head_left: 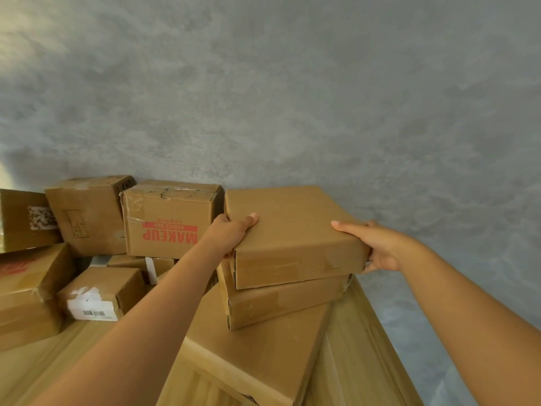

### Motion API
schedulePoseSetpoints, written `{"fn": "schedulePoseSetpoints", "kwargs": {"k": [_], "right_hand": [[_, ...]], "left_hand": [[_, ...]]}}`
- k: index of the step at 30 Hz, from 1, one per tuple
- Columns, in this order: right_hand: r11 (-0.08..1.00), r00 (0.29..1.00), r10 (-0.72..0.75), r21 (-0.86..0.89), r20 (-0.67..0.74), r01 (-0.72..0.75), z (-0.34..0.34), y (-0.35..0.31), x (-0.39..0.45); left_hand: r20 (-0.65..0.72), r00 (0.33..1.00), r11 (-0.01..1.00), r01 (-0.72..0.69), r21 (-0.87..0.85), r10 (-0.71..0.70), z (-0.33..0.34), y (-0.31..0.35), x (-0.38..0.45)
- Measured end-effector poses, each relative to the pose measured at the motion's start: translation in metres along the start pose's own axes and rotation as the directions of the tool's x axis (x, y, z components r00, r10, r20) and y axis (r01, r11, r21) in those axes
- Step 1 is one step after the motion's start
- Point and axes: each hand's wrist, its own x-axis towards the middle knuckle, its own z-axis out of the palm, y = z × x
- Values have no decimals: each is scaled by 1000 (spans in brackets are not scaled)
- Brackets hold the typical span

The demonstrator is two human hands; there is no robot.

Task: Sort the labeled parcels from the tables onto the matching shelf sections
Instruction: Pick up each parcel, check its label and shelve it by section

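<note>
I hold a flat square box of plain brown cardboard (292, 232) at both its sides: my left hand (231, 234) grips the left edge, thumb on top, and my right hand (377, 247) grips the right edge, fingers under it. It sits on a second flat brown box (281, 303), which lies on a wide flat carton (257, 356), at the right edge of the wooden table (360, 347). To the left stands a brown box with red "MAKEUP" print (168, 224) (upside down), among more cartons against the grey wall (292, 98).

The left hand (231, 234) and right hand (377, 247) are gripping a flat cardboard parcel (292, 230) lying atop 2 stacked boxes (278, 306).
</note>
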Motion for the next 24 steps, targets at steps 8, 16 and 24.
{"fn": "schedulePoseSetpoints", "kwargs": {"k": [8,16,24], "right_hand": [[988,999,40,146,36,-45,-9,-12,-20],[886,877,-432,80,-209,456,9,-52,-38],[554,426,-833,-548,-354,627,79,-59,-66]], "left_hand": [[80,995,998,-67,12,66,-12,7,-6],[31,949,917,-310,253,313,-27,52,-13],[277,933,972,-205,-115,230,-3,116,-62]]}}
